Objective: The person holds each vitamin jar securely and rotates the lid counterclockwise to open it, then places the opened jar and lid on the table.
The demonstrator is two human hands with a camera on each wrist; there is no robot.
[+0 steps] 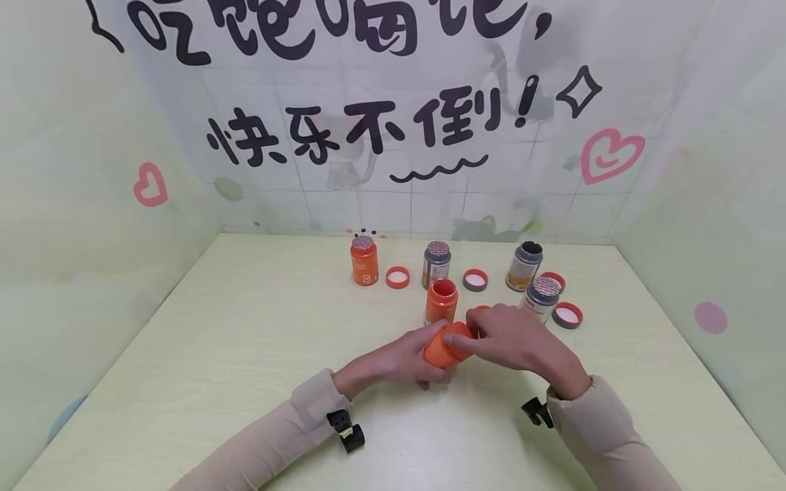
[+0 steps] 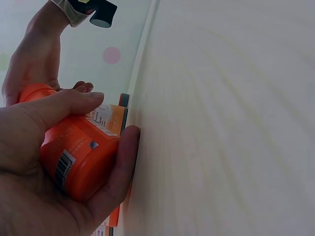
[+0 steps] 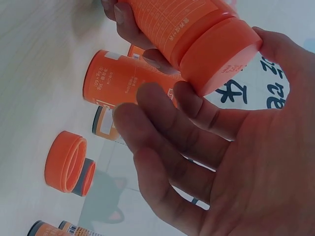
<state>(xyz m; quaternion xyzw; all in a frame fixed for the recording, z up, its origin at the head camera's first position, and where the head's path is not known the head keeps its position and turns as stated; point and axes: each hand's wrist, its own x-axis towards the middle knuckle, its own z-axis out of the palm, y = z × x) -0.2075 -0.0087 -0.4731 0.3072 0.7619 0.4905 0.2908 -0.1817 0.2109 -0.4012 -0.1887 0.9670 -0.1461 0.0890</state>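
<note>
My left hand [image 1: 408, 356] grips an orange bottle [image 2: 83, 160] tilted above the table, its thumb and fingers around the body. My right hand [image 1: 518, 339] pinches the bottle's orange cap [image 3: 221, 56] between thumb and index finger; the other fingers are bent beside it, touching nothing. The cap is on the bottle. Just behind the hands stands an uncapped orange bottle [image 1: 441, 302]. Beside that one, an orange cap [image 3: 65, 162] rests on the table, mostly hidden by my right hand in the head view.
Along the back stand an orange bottle [image 1: 365, 262] with a patterned seal, a sealed grey bottle [image 1: 437, 264] and an unsealed grey bottle [image 1: 524, 267]. Another sealed grey bottle [image 1: 542, 298] is near my right hand. Loose caps [image 1: 398, 277] lie beside them. Printed walls [image 1: 430, 204] enclose the table.
</note>
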